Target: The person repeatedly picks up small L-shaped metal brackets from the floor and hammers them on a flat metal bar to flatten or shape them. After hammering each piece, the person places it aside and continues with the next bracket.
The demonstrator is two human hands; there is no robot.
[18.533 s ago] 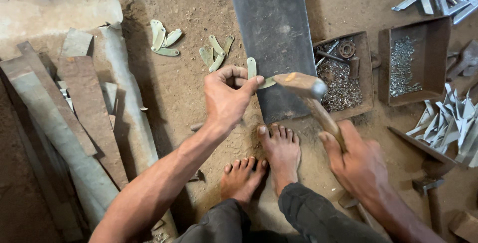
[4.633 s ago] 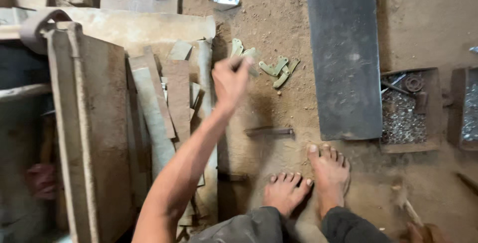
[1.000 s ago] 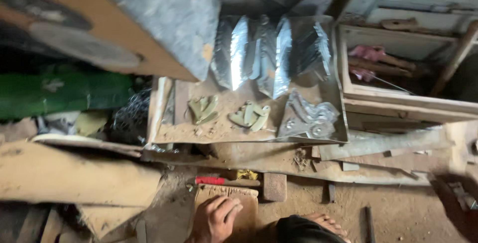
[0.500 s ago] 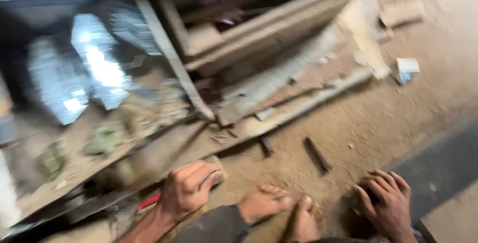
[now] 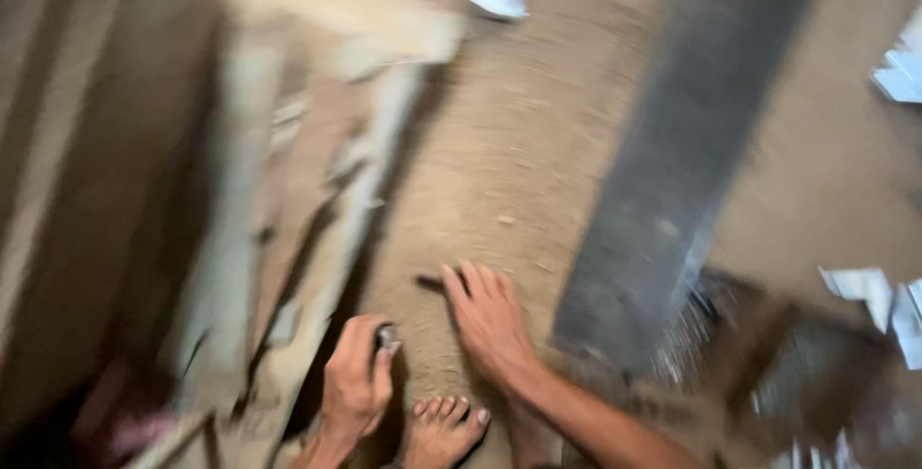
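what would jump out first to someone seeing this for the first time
Two bare hands low in the middle of the blurred view: the right hand lies flat with fingers spread on the sandy floor, and the left hand is curled around a small dark object too blurred to identify. Just right of them a long dark grey slab runs up the floor, and a bare foot shows at the bottom edge between the hands.

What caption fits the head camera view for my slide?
Blurred view down: right hand flat on the dirt floor beside a dark metal plate, left hand pinching a small object, bare foot between.
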